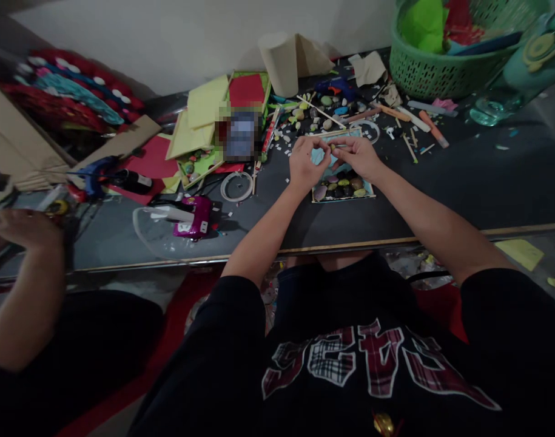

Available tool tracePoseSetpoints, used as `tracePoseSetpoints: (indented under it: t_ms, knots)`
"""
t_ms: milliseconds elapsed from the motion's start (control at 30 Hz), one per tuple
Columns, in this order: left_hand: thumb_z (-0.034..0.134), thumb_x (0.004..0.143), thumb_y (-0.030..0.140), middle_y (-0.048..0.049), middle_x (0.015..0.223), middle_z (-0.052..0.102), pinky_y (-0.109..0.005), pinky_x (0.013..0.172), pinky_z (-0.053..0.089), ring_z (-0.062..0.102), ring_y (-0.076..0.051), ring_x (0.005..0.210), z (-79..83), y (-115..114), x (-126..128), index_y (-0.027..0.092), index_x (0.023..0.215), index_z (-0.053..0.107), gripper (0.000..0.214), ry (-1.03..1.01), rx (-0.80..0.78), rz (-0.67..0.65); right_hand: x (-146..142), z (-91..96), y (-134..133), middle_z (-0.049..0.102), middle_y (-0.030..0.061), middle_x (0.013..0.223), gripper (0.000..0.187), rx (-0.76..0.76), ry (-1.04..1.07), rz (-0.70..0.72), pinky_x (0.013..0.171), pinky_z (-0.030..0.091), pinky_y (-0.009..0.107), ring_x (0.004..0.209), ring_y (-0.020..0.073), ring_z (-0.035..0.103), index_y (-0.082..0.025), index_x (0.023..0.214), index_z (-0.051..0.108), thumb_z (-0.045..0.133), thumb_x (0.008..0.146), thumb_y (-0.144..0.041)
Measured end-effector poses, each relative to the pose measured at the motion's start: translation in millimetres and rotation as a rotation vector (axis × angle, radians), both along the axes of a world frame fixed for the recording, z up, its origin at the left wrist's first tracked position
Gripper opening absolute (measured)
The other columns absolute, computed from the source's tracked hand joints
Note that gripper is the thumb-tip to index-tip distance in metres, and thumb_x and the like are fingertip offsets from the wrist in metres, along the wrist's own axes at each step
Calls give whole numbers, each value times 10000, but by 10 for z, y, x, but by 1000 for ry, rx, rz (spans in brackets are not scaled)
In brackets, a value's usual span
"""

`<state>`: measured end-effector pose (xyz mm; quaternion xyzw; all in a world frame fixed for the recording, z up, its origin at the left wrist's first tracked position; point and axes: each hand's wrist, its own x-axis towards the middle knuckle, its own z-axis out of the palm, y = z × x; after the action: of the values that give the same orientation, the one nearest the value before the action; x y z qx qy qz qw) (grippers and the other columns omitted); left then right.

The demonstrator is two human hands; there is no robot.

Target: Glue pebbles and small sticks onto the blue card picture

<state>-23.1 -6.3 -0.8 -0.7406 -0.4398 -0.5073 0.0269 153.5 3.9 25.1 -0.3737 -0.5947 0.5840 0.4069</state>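
My left hand (308,162) and my right hand (359,156) meet fingertip to fingertip above a small framed board. Both are pinched closed around a tiny yellowish piece (332,147), too small to identify surely; it resembles a pebble. Beneath them, the board (321,199) has a light-blue backing and a thin stick border. Painted and dark pebbles (341,184) fill its near part, in black, yellow, brown and mauve. My fingers hide some of its middle.
Loose pebbles (327,124), sticks and paper scraps lie behind the board. A blue glue gun (336,88), green basket (418,73) and bottle (495,100) stand farther back. Left are a tape roll (223,189), purple power strip (199,218) and another person's hand (25,229).
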Motion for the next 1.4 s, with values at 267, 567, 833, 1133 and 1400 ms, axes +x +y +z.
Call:
tracePoseSetpoints:
  t_ms: [267, 567, 833, 1133, 1400]
  knots:
    - [632, 920, 345, -3, 870, 615, -386, 857, 538, 656, -182, 877, -148, 66, -1, 246, 966, 505, 167, -53, -94, -11, 0, 1, -13, 729, 26, 800, 369, 10, -1, 31, 735, 613, 393, 628, 171, 680, -177, 1051, 687, 833, 780, -380]
    - [667, 888, 399, -26, 834, 606, -425, 888, 504, 626, -234, 938, -151, 90, -8, 247, 842, 455, 265, -11, -153, -50, -21, -37, 8, 727, -7, 736, 319, 13, 8, 68, 700, 638, 373, 619, 160, 686, -201, 947, 640, 841, 765, -369]
    - [687, 863, 371, -12, 788, 583, -414, 880, 509, 622, -227, 903, -122, 98, 2, 244, 792, 423, 301, -49, -153, -59, 19, -107, 57, 725, 13, 787, 487, 63, -32, 88, 719, 619, 417, 623, 185, 688, -210, 1023, 627, 825, 740, -553]
    - [654, 890, 295, -37, 939, 655, -437, 1034, 486, 626, -246, 1078, 1, 45, -79, 235, 877, 578, 97, -103, -181, 86, 43, -54, 44, 748, 68, 985, 692, 127, -70, 16, 768, 622, 459, 748, 224, 713, -221, 1101, 669, 741, 682, -768]
    - [540, 944, 251, -67, 1344, 595, -457, 1217, 329, 463, -279, 1394, 77, 69, -161, 291, 1076, 684, 198, -111, -146, 264, 5, -17, -8, 769, 81, 923, 381, 152, -180, 36, 916, 598, 449, 839, 229, 721, -169, 967, 754, 873, 670, -375]
